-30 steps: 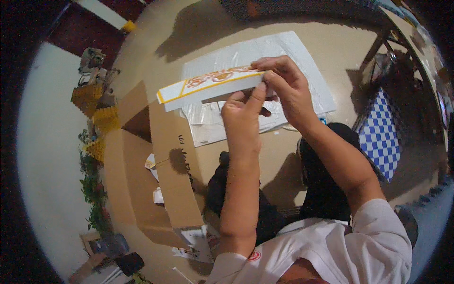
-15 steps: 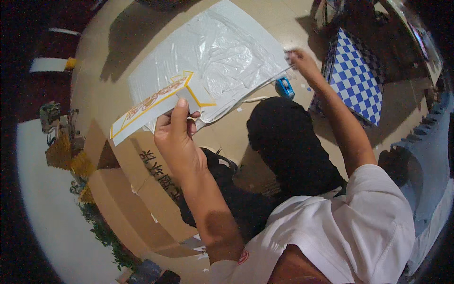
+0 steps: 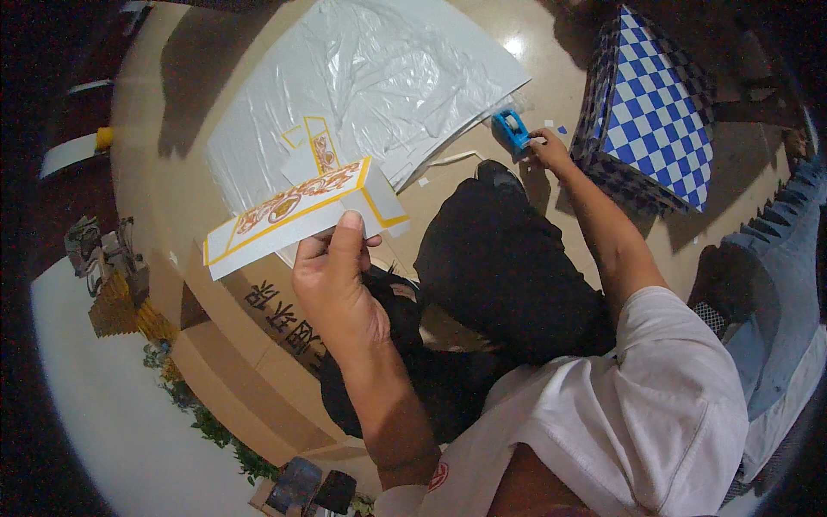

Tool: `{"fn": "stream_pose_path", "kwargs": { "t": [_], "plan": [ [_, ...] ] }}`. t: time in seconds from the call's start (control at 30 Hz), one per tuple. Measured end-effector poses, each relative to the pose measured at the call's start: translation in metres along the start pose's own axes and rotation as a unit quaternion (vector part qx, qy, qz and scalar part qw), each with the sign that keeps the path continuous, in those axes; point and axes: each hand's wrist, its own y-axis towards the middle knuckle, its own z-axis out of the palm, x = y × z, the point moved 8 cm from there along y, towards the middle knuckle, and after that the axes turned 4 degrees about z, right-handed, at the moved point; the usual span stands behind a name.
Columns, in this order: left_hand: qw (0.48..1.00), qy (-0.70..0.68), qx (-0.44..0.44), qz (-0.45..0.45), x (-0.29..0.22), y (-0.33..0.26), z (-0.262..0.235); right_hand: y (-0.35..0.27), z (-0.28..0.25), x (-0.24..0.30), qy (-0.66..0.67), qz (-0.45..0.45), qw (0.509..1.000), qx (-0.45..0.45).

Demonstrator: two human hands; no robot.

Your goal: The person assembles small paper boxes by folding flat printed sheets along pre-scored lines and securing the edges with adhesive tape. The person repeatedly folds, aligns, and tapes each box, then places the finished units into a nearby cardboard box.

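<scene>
My left hand [image 3: 340, 276] pinches a folded white card strip [image 3: 293, 220] between thumb and fingers. The strip has yellow borders and an orange-brown ornamental print, and its folded end tilts to the right. My right hand [image 3: 554, 153] reaches to a blue tape dispenser [image 3: 510, 129] on the floor, its fingers closed at the dispenser's near end. Whether they grip the body or the tape's end, I cannot tell. Beyond the strip lies a large white sheet [image 3: 379, 77] under crinkled clear plastic, with another yellow-bordered printed piece [image 3: 323, 153] on it.
A blue-and-white checkered box [image 3: 659, 116] stands at the right, beside my right forearm. An open cardboard box [image 3: 233, 379] with black handwriting is at the left. Small paper scraps [image 3: 562, 129] dot the tiled floor. A grey-blue cloth [image 3: 775, 284] hangs at the far right.
My right hand has moved from the white sheet's corner to the tape dispenser. My left hand still holds the card strip, now tilted to show more of its print. The view has shifted.
</scene>
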Motion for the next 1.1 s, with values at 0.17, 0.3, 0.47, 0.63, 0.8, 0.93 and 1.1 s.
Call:
{"fn": "stream_pose_path", "kwargs": {
  "t": [0.17, 0.3, 0.47, 0.63, 0.8, 0.93, 1.1],
  "plan": [
    [1.000, 0.004, 0.020, -0.008, 0.006, 0.003, 0.007, 0.015, 0.007, 0.003, 0.006, 0.029, 0.998, 0.059],
    [0.999, 0.009, 0.027, -0.015, 0.008, 0.001, 0.013, 0.027, 0.009, 0.003, -0.062, 0.037, 0.996, 0.053],
    [0.999, 0.015, 0.031, -0.021, 0.011, 0.001, 0.018, 0.027, 0.007, -0.020, 0.085, 0.086, 0.990, 0.075],
    [0.999, 0.011, 0.018, -0.023, 0.011, 0.000, 0.021, 0.005, 0.011, -0.021, 0.149, 0.063, 0.984, 0.074],
    [0.999, 0.004, 0.036, -0.028, 0.011, 0.005, 0.023, -0.014, 0.016, -0.017, 0.169, 0.069, 0.981, 0.070],
    [0.999, 0.001, 0.030, -0.031, 0.011, 0.006, 0.024, -0.019, 0.017, -0.019, 0.185, 0.072, 0.980, 0.029],
    [0.999, 0.000, 0.030, -0.030, 0.015, 0.007, 0.021, -0.004, 0.021, -0.034, 0.195, 0.076, 0.978, 0.022]
  ]
}}
